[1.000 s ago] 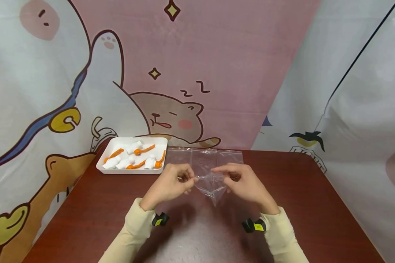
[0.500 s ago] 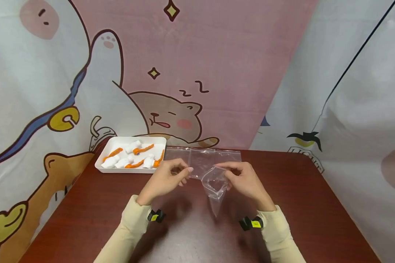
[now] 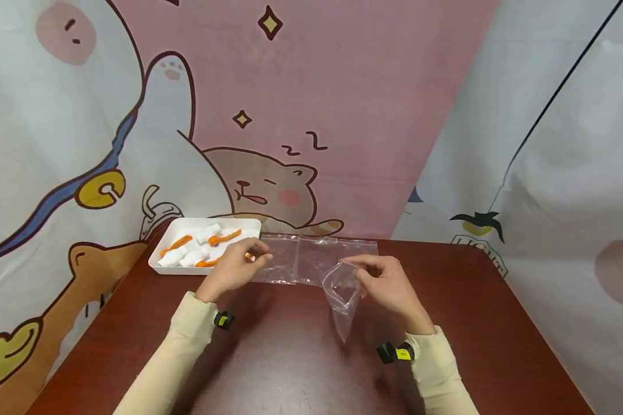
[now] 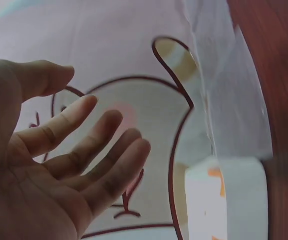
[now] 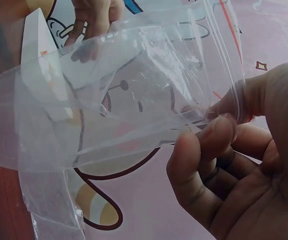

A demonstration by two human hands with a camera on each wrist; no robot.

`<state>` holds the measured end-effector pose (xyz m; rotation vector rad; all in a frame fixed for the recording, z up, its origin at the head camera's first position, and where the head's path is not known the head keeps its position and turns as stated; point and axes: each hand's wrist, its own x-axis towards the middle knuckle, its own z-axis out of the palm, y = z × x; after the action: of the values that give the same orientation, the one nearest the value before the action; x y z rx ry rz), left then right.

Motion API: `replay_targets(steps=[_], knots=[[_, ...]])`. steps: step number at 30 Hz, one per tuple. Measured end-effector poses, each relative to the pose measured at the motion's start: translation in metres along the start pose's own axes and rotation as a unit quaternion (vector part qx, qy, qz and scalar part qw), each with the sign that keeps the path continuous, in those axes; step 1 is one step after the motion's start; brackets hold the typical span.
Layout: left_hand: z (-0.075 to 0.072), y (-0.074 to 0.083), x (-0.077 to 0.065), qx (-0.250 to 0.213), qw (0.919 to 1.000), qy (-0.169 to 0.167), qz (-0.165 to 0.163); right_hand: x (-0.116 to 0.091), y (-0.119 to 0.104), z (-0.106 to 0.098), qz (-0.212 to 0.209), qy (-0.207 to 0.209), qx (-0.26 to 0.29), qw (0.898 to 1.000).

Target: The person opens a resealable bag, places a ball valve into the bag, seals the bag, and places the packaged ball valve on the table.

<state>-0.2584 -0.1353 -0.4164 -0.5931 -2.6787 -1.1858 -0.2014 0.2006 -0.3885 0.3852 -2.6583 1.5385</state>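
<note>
My right hand pinches the rim of a clear zip bag between thumb and fingers. The bag hangs with its mouth spread and its lower corner pointing down; a red zip line shows near its top in the right wrist view. My left hand hovers at the right front corner of a white tray, fingers loosely bent and holding nothing. In the left wrist view the palm is bare. Inside the tray lie several white stubby pieces and several thin orange pieces with thicker ends. The hand covers part of them.
More clear bags lie flat along the back edge of the brown table, right of the tray. A cartoon-printed cloth hangs close behind the table. Each wrist wears a small black camera.
My left hand has let go of the bag's rim and moved left to the tray. The bag now hangs from my right hand alone, which has stayed almost in place.
</note>
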Motion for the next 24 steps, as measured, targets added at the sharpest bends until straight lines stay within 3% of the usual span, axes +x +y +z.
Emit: replay_targets(steps=[5, 10, 16, 24], knots=[[-0.009, -0.022, 0.01, 0.05, 0.9985, 0.002, -0.024, -0.001, 0.001, -0.001, 0.0, -0.001, -0.001, 1.0], [-0.014, -0.044, 0.021, 0.091, 0.9922, -0.032, -0.079, -0.002, 0.001, -0.002, 0.001, 0.0, 0.001, 1.0], [-0.013, -0.061, 0.034, 0.148, 0.9771, -0.071, -0.134, -0.003, 0.0, -0.003, 0.0, -0.004, 0.002, 1.0], [-0.002, -0.071, 0.052, 0.238, 0.9557, -0.085, -0.151, -0.003, -0.002, -0.005, -0.009, -0.009, -0.005, 1.0]])
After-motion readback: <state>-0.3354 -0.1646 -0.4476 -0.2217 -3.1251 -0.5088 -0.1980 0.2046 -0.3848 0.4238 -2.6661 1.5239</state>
